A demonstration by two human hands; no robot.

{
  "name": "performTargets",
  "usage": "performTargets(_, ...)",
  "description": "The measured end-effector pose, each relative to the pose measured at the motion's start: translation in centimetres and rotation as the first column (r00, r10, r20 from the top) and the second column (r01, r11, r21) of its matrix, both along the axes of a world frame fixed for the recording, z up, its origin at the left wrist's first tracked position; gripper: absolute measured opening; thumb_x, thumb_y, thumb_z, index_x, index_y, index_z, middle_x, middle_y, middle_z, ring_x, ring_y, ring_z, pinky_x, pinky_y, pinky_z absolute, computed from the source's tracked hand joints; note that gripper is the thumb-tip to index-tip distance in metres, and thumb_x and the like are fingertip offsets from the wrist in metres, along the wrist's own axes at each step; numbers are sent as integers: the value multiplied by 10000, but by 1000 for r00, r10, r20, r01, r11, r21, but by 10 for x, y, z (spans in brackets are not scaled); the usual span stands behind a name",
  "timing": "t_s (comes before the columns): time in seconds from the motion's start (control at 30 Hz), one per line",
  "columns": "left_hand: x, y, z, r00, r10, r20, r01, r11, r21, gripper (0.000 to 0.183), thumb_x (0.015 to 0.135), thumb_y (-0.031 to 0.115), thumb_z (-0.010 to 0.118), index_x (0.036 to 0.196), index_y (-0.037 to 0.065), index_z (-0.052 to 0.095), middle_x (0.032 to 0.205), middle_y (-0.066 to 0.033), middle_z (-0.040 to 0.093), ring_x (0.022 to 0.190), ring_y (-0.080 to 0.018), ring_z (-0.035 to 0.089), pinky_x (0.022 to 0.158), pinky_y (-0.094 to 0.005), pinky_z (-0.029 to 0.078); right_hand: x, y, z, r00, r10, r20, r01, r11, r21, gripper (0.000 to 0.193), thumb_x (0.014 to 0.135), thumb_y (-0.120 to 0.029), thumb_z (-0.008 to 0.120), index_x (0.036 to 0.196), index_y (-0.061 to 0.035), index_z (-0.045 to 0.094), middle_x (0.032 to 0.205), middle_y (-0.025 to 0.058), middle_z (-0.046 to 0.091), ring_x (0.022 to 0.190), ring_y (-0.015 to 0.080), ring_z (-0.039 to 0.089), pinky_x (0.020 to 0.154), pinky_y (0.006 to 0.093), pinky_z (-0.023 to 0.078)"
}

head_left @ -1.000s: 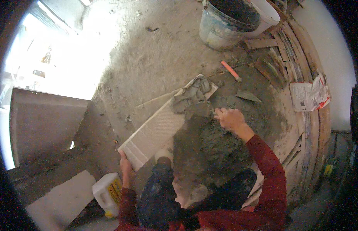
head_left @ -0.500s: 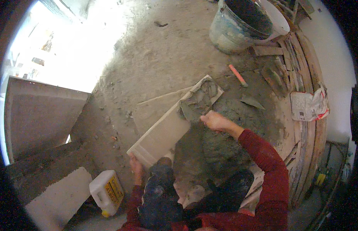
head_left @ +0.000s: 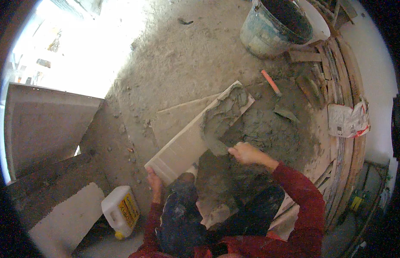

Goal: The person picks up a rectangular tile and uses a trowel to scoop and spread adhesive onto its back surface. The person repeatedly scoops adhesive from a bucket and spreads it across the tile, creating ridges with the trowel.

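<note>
A long, narrow pale slab (head_left: 178, 150) lies slanted before me, its near end beside my knee. My left hand (head_left: 155, 182) is closed on the edge of that near end. Wet grey mortar (head_left: 223, 112) covers the slab's far half in a rough, uneven layer. My right hand (head_left: 244, 153) is wrapped round the handle of a trowel (head_left: 218, 147), the handle itself mostly hidden by my fingers. The trowel's mortar-smeared blade is at the slab's right edge, by the near end of the mortar layer. To the right spreads a heap of mortar (head_left: 273, 131) on the ground.
An orange-handled tool (head_left: 271, 82) lies at the heap's far side. A dirty bucket (head_left: 273, 32) stands at the far right. Boards (head_left: 348, 81) line the right wall, with a crumpled bag (head_left: 347, 120) on them. A white jug (head_left: 121, 211) stands near left, beside a pale panel (head_left: 73, 217).
The trowel has come off the far part of the slab toward me, to its right edge. The mortar there is now more spread out. My left hand still holds the near end.
</note>
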State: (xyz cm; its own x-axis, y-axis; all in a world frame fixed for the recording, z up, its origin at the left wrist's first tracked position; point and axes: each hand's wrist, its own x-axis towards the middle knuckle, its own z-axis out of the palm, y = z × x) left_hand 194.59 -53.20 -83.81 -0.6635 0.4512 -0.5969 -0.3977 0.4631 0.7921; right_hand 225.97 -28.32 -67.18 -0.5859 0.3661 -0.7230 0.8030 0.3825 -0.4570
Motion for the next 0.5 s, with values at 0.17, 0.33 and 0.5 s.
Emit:
performTargets(0.17, -6, -10, -1, 993, -39, -107, 20, 985, -172, 721, 971, 577, 320, 1124, -67, 605, 1027, -119, 659, 922, -226, 609, 835, -363, 468, -3, 14, 11, 994, -104, -22, 106, 963, 249, 314, 971, -237, 383, 925, -3, 588, 867, 235, 598, 764, 428, 613, 669, 530, 503)
performTargets(0.33, -4, -3, -9, 996, -65, -55, 61, 995, -75, 734, 973, 581, 302, 1103, -74, 607, 991, -130, 666, 894, -235, 618, 817, -365, 471, -21, -4, -15, 977, -214, -6, 208, 939, 275, 335, 976, -282, 387, 940, -4, 571, 875, 231, 616, 772, 426, 616, 685, 532, 502)
performTargets(0.5, 0, 1, 5, 994, -56, -91, 41, 986, -161, 755, 955, 606, 322, 1093, -78, 609, 985, -148, 667, 901, -233, 618, 813, -363, 469, -1, -34, -5, 950, -300, 85, 286, 947, 144, 433, 990, -358, 378, 915, 35, 543, 852, 255, 629, 800, 462, 600, 705, 545, 475)
